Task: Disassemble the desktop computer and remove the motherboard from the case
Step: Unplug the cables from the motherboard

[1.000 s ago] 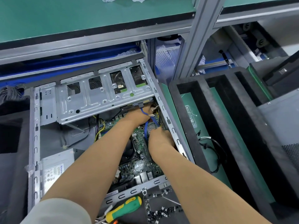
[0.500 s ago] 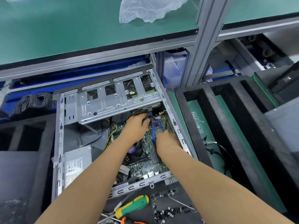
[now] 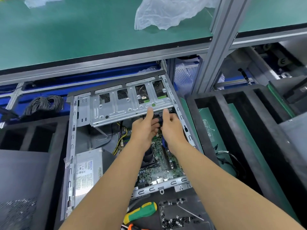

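Lower work surface: dark, partly covered by a green mat [image 3: 214,130]. Open computer case [image 3: 71,146] lies flat on it; taken as landmark. Left of case: black foam tray [image 3: 43,156] with compartments. Right of case: second black foam tray [image 3: 245,133], touching the mat. Near edge, in front of case: green-yellow screwdriver [image 3: 141,213] beside loose black screws [image 3: 176,219]. Behind and above case: green shelf [image 3: 74,30] carrying crumpled clear plastic bag [image 3: 167,14].
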The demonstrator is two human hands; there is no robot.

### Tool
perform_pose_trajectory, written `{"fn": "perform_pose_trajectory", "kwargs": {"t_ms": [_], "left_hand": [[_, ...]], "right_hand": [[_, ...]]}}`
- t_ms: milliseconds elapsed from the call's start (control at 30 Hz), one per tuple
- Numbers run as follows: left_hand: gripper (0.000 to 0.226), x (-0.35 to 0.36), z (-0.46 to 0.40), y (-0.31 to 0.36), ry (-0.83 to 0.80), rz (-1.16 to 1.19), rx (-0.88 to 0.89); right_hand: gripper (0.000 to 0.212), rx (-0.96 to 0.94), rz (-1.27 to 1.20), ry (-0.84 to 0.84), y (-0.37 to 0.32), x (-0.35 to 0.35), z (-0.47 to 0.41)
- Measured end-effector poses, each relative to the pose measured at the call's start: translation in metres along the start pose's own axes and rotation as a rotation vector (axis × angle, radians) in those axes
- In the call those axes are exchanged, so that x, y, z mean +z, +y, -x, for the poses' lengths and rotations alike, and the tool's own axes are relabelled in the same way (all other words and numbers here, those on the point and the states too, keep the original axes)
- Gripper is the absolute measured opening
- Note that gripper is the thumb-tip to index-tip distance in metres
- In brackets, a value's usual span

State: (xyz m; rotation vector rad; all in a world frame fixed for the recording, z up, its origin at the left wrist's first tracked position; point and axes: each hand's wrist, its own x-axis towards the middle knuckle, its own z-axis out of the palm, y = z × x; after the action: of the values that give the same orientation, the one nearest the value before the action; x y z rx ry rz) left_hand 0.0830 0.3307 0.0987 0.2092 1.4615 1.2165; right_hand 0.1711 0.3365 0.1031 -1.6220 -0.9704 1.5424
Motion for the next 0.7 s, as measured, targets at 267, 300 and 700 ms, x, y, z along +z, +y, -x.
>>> {"fn": "perform_pose_trajectory", "kwargs": {"t_ms": [267, 300, 700], "left_hand": [[0.074, 0.021, -0.009, 0.002, 0.137, 0.078, -0.065], [0.07, 0.022, -0.01, 0.003, 0.137, 0.09, -0.077], [0.062, 0.035, -0.017, 0.005, 0.305, 0.118, -0.105]], "right_hand": [[0.04, -0.074, -0.011, 0.058, 0.01, 0.01, -0.006], [0.041, -0.058, -0.044, 0.033, 0.011, 0.01, -0.007], [0.043, -0.04, -0.175, -0.005, 0.014, 0.011, -0.004]]}}
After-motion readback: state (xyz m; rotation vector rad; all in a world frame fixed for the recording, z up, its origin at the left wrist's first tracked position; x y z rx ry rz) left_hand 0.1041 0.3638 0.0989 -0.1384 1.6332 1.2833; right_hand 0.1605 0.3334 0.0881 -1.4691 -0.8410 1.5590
